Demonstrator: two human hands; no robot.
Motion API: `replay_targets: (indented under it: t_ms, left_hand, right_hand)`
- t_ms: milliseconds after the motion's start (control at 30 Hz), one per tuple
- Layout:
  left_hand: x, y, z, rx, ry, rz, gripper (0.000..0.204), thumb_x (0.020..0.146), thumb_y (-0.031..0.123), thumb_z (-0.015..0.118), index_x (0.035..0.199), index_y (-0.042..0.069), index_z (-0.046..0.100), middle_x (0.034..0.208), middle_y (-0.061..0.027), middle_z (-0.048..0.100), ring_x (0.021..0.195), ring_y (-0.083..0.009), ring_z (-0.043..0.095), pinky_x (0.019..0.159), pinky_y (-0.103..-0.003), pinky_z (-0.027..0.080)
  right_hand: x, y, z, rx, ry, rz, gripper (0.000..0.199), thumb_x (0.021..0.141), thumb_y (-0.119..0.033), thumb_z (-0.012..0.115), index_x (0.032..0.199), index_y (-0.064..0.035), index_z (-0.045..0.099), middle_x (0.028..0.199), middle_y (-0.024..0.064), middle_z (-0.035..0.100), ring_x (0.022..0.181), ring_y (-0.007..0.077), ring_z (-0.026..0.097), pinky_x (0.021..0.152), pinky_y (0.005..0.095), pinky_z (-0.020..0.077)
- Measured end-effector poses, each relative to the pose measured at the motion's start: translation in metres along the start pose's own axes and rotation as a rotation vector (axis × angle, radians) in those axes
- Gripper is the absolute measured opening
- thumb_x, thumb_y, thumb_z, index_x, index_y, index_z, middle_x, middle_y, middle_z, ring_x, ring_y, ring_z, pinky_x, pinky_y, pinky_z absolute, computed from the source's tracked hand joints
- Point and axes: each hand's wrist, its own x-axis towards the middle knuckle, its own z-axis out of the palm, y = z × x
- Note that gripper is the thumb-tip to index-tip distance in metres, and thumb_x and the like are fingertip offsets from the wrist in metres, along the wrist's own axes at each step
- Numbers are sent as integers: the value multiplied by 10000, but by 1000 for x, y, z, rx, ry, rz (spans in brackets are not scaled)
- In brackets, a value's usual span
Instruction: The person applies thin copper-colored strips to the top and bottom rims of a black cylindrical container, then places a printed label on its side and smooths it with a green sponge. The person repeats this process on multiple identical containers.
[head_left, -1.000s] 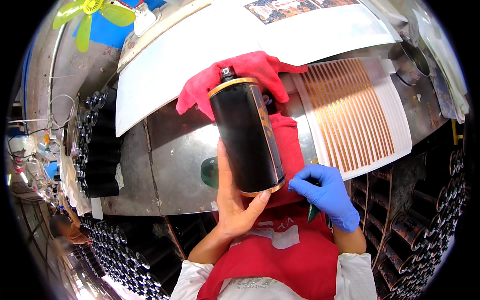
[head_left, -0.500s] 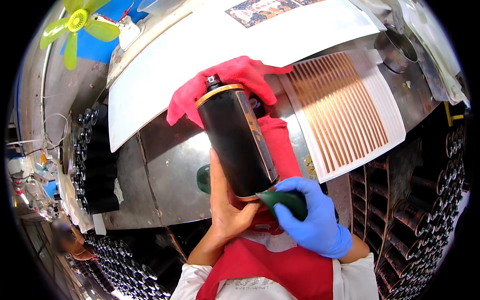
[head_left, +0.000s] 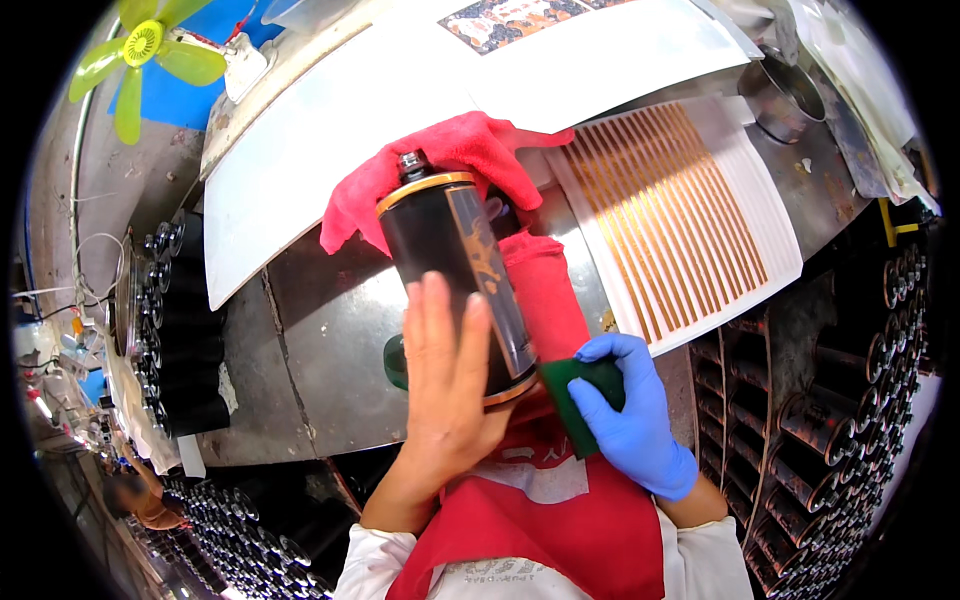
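A metal-topped desk (head_left: 330, 350) fills the middle of the scene, its steel surface scuffed and dull. Across its far part lies one long white sheet (head_left: 330, 150), and beside that, to the right, one white sheet ruled with many thin copper-coloured strips (head_left: 680, 210) running side by side; a smaller printed picture (head_left: 510, 18) sits at the top edge, too small to make out. Racks of dark cylindrical cans (head_left: 170, 320) stand at the left of the desk and more fill the shelves at the right (head_left: 840, 400) and below; they are too many and too crowded to count. One red cloth (head_left: 450, 160) lies bunched on the desk, with a second red fold (head_left: 545, 295) running down from it toward the person. Over this the left hand (head_left: 450, 390), bare, is wrapped around one black can (head_left: 455, 280) with gold rims, a gold figure on its side and a small valve on top, holding it tilted with its top pointing away. The right hand (head_left: 630, 420), in a blue glove, grips one dark green pad (head_left: 580, 395) pressed against the lower rim of the can. One steel cup (head_left: 785, 95) stands at the far right corner; what it holds cannot be seen. One green fan (head_left: 145, 55) hangs top left.
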Motion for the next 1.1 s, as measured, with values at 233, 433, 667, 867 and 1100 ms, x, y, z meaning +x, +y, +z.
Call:
replay_targets:
  t_ms: [233, 433, 667, 867, 1100]
  left_hand:
    - [-46, -41, 26, -403, 94, -196, 934, 755, 105, 727, 1444, -44, 113, 1472, -300, 153, 1307, -353, 349, 1031, -411, 330]
    - [-38, -17, 17, -398, 87, -296, 1129, 687, 10, 755, 1455, 7, -72, 1490, -217, 143, 1277, -281, 368, 1006, -380, 359]
    - [-23, -20, 16, -485, -11, -283, 1327, 591, 69, 847, 1421, 19, -187, 1489, -283, -36, 1373, -372, 155, 1110, -429, 127]
    - [-53, -65, 27, -554, -263, -254, 1067, 797, 89, 667, 1391, -49, -209, 1471, -248, 186, 1356, -333, 239, 1111, -426, 124]
    - [-15, 7, 3, 267, 66, 75, 651, 832, 241, 625, 1375, 7, 353, 1405, -221, 359, 1352, -345, 290, 1048, -642, -37]
  right_hand:
    - [8, 23, -1, 22, 12, 38, 301, 831, -11, 598, 1105, -4, 474, 1038, 110, 546, 975, 176, 555, 875, 287, 438]
    - [2, -19, 9, -7, -27, -191, 265, 828, 5, 593, 1077, -34, 512, 983, 112, 581, 901, 196, 605, 779, 296, 487]
    - [11, -5, 6, -72, -85, -37, 260, 863, -73, 593, 1095, -31, 485, 999, 121, 577, 932, 185, 590, 812, 311, 468]
    - [16, 15, -4, -141, -20, -18, 266, 858, -69, 588, 1098, -21, 485, 1006, 129, 587, 944, 226, 599, 837, 320, 462]
    - [4, -20, 4, -126, -116, -164, 288, 819, -78, 620, 1089, -61, 519, 938, 130, 604, 802, 266, 645, 710, 338, 508]
